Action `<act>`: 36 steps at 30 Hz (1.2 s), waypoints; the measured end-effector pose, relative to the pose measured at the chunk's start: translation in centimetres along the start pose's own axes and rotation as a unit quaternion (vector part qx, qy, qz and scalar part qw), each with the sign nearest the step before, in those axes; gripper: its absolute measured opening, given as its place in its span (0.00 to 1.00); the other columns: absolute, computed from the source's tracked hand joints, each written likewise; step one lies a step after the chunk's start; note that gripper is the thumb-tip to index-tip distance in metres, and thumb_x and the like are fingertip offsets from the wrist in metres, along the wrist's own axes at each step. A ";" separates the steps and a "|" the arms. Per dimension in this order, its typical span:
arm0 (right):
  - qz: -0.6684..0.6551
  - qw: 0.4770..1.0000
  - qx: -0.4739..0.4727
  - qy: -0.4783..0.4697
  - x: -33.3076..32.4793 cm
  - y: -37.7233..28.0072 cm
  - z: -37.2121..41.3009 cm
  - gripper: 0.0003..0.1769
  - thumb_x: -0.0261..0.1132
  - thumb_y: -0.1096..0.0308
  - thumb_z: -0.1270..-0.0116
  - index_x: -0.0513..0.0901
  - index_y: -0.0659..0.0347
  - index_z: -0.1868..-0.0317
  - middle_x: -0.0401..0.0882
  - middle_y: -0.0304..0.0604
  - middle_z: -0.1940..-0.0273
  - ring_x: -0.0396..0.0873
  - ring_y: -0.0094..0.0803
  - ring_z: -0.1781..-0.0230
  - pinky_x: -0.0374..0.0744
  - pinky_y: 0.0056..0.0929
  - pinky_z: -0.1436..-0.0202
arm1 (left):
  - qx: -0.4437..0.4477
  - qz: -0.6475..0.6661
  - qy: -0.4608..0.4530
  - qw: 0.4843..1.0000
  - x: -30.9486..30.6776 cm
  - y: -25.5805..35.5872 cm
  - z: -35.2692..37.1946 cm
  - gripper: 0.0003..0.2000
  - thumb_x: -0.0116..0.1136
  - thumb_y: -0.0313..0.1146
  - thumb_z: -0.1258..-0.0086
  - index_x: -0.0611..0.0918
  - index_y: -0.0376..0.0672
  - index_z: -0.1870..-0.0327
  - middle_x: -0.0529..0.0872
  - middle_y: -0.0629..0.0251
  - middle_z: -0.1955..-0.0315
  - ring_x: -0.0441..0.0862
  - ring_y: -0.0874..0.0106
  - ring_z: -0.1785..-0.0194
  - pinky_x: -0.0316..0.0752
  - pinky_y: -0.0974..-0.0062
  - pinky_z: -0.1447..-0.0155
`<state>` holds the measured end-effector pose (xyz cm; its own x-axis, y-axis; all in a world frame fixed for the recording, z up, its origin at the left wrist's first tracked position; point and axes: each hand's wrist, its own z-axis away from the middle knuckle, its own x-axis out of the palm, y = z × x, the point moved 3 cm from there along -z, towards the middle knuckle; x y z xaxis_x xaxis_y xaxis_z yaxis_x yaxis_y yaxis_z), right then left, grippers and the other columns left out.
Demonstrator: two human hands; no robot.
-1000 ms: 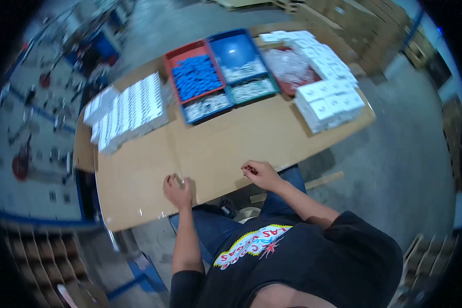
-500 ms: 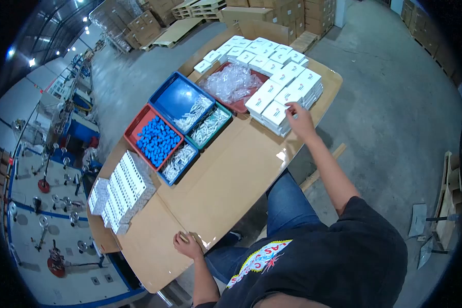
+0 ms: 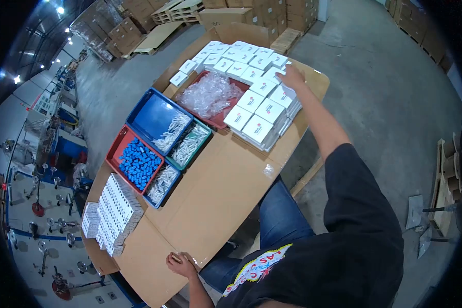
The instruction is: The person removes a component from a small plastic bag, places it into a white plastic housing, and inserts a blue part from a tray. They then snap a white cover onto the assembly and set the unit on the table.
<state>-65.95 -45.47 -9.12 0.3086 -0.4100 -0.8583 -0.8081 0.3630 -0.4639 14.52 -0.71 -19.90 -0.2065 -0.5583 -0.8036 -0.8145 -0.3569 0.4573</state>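
My right hand (image 3: 292, 78) reaches far out over the stack of flat white boxes (image 3: 256, 110) at the far right of the cardboard-covered table (image 3: 215, 190), its fingers resting on a top box near the far edge. My left hand (image 3: 180, 265) lies at the table's near edge, fingers curled around a small object that I cannot identify. Beside the white boxes a red tray (image 3: 222, 121) holds clear plastic bags (image 3: 210, 93).
A blue tray (image 3: 154, 115) and green tray (image 3: 192, 146) hold white parts; a red tray holds blue caps (image 3: 138, 160). Rows of upright white boxes (image 3: 115, 210) stand at the table's left. Pallets and cartons (image 3: 154, 20) stand beyond, on concrete floor.
My right hand left the near table edge and stretched out to the white box stack, then moved farther along it. My head turned right. The left hand stayed at the near edge.
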 end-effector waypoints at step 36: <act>-0.323 0.821 -0.382 0.277 -22.7 -12.3 30.2 0.18 0.69 0.90 0.39 0.79 0.61 0.53 0.85 0.55 0.42 0.84 0.48 0.36 0.86 0.41 0.38 | -0.026 -0.009 -0.010 1.000 -0.1 -1.0 0.0 0.20 0.66 0.35 0.31 0.81 0.39 0.40 0.80 0.56 0.37 0.74 0.53 0.32 0.67 0.52 0.28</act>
<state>-47.90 -15.39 9.42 0.6920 -0.7043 -0.1582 -0.7094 -0.6230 -0.3295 15.39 -0.31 -20.25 -0.2031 -0.5369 -0.8188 -0.7892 -0.4052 0.4614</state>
